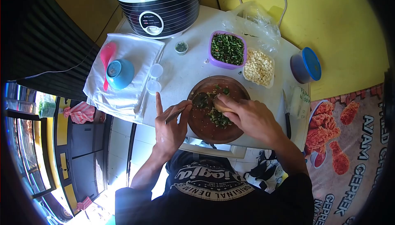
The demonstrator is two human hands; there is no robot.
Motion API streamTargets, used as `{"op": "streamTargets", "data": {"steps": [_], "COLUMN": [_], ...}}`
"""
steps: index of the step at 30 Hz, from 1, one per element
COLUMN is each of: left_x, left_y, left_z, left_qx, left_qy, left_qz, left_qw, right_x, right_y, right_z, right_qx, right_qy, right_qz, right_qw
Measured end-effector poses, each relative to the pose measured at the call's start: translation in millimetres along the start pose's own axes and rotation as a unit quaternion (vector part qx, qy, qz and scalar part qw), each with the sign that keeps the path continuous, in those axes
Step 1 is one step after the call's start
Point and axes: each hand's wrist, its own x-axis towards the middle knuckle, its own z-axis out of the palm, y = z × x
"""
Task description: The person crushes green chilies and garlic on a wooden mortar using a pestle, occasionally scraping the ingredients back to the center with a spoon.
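A round brown mortar (pixel 220 133) sits at the table's front edge with chopped green and pale bits in it. My left hand (pixel 169 128) is closed around the handle of a metal spoon (pixel 200 100), its index finger pointing up. The spoon's dark bowl rests in the left part of the mortar. In my right hand (pixel 256 118) is a wooden pestle (pixel 223 106), its lower end among the bits near the middle. My fingers hide part of the pestle.
Behind the mortar stand a purple tub of chopped greens (pixel 227 35) and a tub of pale cubes (pixel 259 68). A knife (pixel 287 120) lies at right, near a blue-lidded container (pixel 306 65). A blue bowl (pixel 120 74), pink spoon (pixel 106 58) and rice cooker (pixel 160 11) are leftward.
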Motion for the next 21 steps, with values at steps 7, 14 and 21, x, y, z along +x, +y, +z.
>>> {"op": "streamTargets", "data": {"steps": [7,14,21], "left_x": [0,0,-4], "left_y": [-3,14,14], "left_z": [1,-12,-6], "left_qx": [0.000,-0.051,-0.133], "left_qy": [0.006,0.012,-0.065], "left_qz": [0.012,-0.012,0.040], "left_qw": [1.000,0.999,0.988], "right_x": [2,2,4], "right_y": [22,-11,21], "right_z": [2,-1,-4], "right_qx": [0.103,0.001,0.220], "right_qy": [0.032,0.002,0.012], "right_qz": [-0.030,0.062,0.040], "right_qw": [0.994,0.998,0.975]}}
